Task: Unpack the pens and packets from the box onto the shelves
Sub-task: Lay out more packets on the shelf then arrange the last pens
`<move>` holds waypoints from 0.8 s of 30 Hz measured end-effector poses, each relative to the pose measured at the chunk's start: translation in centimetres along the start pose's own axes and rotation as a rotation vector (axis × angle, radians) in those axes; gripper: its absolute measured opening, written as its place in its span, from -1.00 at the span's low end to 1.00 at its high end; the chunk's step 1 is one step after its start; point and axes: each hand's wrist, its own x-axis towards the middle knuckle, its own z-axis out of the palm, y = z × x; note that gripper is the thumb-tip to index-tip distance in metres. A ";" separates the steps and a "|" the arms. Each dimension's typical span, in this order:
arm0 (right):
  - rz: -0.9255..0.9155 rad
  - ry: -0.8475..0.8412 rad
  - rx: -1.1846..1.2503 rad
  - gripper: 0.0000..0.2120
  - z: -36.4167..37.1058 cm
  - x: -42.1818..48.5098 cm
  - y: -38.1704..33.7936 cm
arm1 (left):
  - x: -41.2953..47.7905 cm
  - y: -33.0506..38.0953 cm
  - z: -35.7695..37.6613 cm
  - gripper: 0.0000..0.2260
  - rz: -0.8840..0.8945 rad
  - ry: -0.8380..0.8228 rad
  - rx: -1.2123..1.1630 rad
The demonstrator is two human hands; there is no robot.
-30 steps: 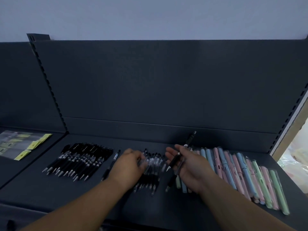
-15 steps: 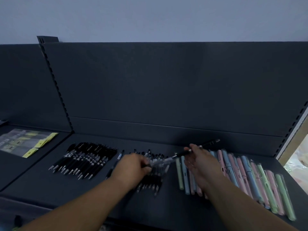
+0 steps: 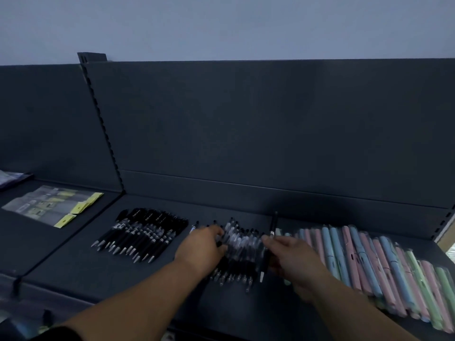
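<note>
- Now the right hand [image 3: 293, 257], pinching a black pen [image 3: 272, 230], has lowered it beside the middle pile [image 3: 240, 252] on the shelf [image 3: 73, 264].
- The left hand [image 3: 203, 247] touches that pile; I cannot tell its grip.
- Likely one more pen is nearly placed.

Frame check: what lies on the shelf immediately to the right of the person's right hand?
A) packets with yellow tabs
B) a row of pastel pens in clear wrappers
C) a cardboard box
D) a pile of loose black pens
B: the pastel pens, pink, blue and green in clear wrappers, lie in a row right of the right hand, which pinches a single black pen.
</note>
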 end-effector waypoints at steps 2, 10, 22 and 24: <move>-0.008 0.000 0.016 -0.64 1.0 0.1 -0.1 | 0.4 -0.5 -0.4 -0.73 0.015 -0.002 -0.028; -0.083 0.117 -0.045 -0.64 7.9 0.7 -1.9 | 1.0 -5.2 -3.0 -0.83 0.125 0.033 -0.209; -0.051 0.085 -0.329 -0.42 24.6 1.9 -3.8 | 3.8 -23.8 -10.2 -0.70 0.001 0.107 -0.194; -0.032 0.118 -0.353 -0.40 26.0 2.3 -3.8 | 4.4 -24.8 -10.3 -0.64 0.020 0.063 -0.176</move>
